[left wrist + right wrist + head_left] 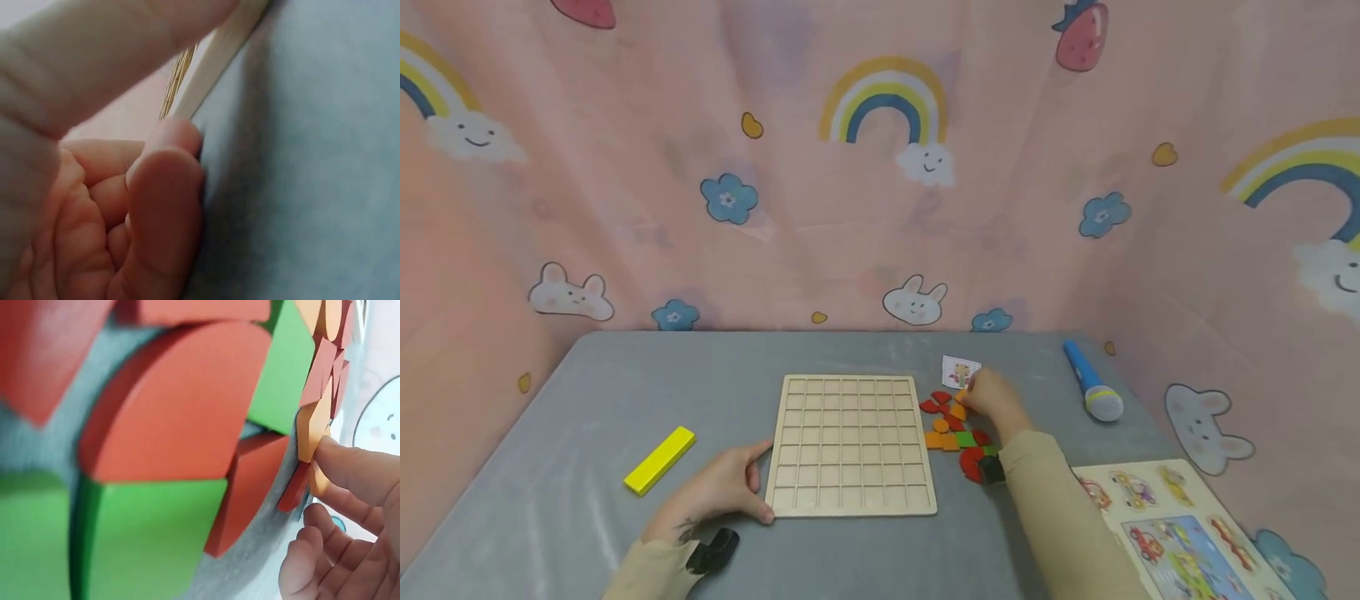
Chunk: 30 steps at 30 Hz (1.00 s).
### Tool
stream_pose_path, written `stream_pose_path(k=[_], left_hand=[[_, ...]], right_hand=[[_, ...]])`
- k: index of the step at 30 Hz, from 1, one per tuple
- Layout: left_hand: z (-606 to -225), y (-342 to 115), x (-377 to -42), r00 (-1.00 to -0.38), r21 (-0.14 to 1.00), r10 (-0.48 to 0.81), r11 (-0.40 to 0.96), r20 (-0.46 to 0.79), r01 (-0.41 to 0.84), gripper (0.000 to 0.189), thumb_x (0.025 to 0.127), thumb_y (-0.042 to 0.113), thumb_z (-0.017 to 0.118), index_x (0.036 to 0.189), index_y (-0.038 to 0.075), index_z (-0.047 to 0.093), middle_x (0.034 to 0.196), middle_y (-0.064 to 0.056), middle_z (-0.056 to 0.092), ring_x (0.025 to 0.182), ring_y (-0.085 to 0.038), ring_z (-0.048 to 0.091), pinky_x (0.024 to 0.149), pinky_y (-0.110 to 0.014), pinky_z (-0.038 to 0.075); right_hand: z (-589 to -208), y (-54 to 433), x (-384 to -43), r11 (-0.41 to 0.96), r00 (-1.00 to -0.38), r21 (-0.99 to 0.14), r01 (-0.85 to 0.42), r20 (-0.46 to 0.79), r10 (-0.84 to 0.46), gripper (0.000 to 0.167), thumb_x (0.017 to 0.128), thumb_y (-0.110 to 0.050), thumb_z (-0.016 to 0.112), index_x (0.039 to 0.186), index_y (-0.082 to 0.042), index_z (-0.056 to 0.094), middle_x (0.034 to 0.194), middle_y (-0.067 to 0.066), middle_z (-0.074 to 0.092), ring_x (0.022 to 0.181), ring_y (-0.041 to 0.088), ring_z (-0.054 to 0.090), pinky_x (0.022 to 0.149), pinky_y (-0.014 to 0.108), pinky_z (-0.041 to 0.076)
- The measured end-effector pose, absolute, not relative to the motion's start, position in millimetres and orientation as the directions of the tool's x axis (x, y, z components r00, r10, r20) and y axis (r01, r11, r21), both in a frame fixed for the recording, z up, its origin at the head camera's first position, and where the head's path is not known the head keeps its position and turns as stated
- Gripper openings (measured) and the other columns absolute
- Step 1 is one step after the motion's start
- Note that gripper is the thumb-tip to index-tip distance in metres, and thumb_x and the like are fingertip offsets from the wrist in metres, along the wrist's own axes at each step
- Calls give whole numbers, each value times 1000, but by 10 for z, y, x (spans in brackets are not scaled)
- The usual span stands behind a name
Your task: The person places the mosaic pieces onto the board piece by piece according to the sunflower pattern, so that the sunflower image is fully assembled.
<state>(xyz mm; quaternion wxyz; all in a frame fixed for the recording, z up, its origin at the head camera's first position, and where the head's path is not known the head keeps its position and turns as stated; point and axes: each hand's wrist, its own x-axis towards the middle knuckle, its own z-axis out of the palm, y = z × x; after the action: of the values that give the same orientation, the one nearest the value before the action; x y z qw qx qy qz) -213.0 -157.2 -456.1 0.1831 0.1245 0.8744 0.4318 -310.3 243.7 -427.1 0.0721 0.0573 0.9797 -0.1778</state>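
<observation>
A square wooden grid board (850, 446) lies flat on the grey table. My left hand (718, 492) touches its left edge, thumb near the bottom corner and index finger higher up; in the left wrist view the other fingers curl beside the board's edge (209, 69). To the right, my right hand (996, 402) pinches an orange wooden piece (319, 481) between thumb and fingers, at the far end of a loose group of pieces. Red quarter-round pieces (181, 406), green pieces (153, 537) and other orange ones lie about it. A small picture card (959, 372) lies just beyond the fingers.
A yellow bar (660, 461) lies left of the left hand. A blue toy microphone (1092, 383) is at the back right. A picture puzzle board (1150, 500) sits at the front right, partly behind the right sleeve. A pink patterned curtain (820, 250) hangs behind the table.
</observation>
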Motion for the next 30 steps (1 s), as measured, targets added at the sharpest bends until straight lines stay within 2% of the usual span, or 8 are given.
stream_pose_path(k=[4, 8, 11, 13, 16, 20, 25, 30], left_hand=[[-4570, -1565, -2142, -910, 788, 358, 612, -209, 60, 112, 45, 16, 91, 140, -3, 35, 66, -5, 50, 54, -14, 41, 47, -24, 34], [-4581, -1572, -2148, -912, 782, 360, 619, -198, 74, 112, 46, 19, 91, 140, -2, 35, 66, -4, 50, 54, -14, 41, 47, -23, 33], [-4589, -1578, -2144, -911, 777, 360, 625, -201, 75, 112, 46, 22, 91, 141, -1, 35, 65, -4, 51, 54, -14, 41, 47, -24, 33], [-4584, -1566, -2144, -915, 771, 350, 633, -201, 72, 112, 46, 22, 91, 141, 1, 36, 64, -4, 50, 53, -14, 41, 46, -24, 33], [-4581, -1546, -2137, -925, 760, 329, 646, -193, 71, 112, 43, 19, 92, 140, 1, 38, 62, -3, 50, 52, -13, 40, 46, -24, 33], [-4579, -1534, -2129, -932, 746, 317, 661, -177, 83, 111, 42, 17, 92, 139, 1, 40, 60, -2, 49, 51, -13, 40, 45, -24, 33], [-4568, -1520, -2115, -934, 740, 313, 667, -173, 87, 111, 41, 18, 92, 138, 1, 41, 59, -2, 49, 50, -13, 39, 45, -24, 32], [-4562, -1514, -2117, -939, 730, 296, 679, -176, 77, 112, 40, 18, 92, 138, 1, 42, 59, -2, 48, 50, -13, 39, 45, -24, 31]], right_hand=[[-4264, 2414, -3109, 868, -988, -479, 134, -129, 82, 17, 77, -12, 65, 69, -4, 52, 64, 4, 47, 58, 19, 46, 51, 28, 36], [-4137, 2211, -3116, 767, -993, -631, 115, -98, 69, 14, 80, -14, 65, 76, -3, 56, 66, 7, 51, 57, 21, 47, 51, 30, 38], [-4032, 1909, -3131, 714, -995, -699, 45, -92, -27, 14, 83, -13, 65, 87, -1, 60, 74, 12, 58, 61, 23, 52, 55, 33, 44], [-3997, 1683, -3157, 673, -989, -739, -10, -91, -115, 11, 84, -7, 64, 89, 2, 61, 77, 15, 60, 62, 23, 54, 57, 32, 46], [-3991, 1376, -3199, 685, -969, -720, -115, -70, -237, 7, 83, -2, 63, 88, 3, 63, 83, 12, 62, 68, 19, 56, 60, 28, 48], [-4044, 1105, -3231, 737, -946, -645, -203, -66, -319, 6, 82, 1, 63, 86, 0, 67, 86, 10, 64, 74, 17, 55, 64, 27, 46], [-4128, 997, -3243, 798, -942, -551, -243, -64, -331, 7, 80, 2, 64, 82, -3, 69, 82, 7, 64, 72, 17, 53, 62, 27, 45], [-4174, 939, -3261, 824, -938, -500, -267, -62, -342, 3, 81, -6, 68, 82, -5, 70, 84, 6, 66, 76, 18, 56, 64, 28, 46]])
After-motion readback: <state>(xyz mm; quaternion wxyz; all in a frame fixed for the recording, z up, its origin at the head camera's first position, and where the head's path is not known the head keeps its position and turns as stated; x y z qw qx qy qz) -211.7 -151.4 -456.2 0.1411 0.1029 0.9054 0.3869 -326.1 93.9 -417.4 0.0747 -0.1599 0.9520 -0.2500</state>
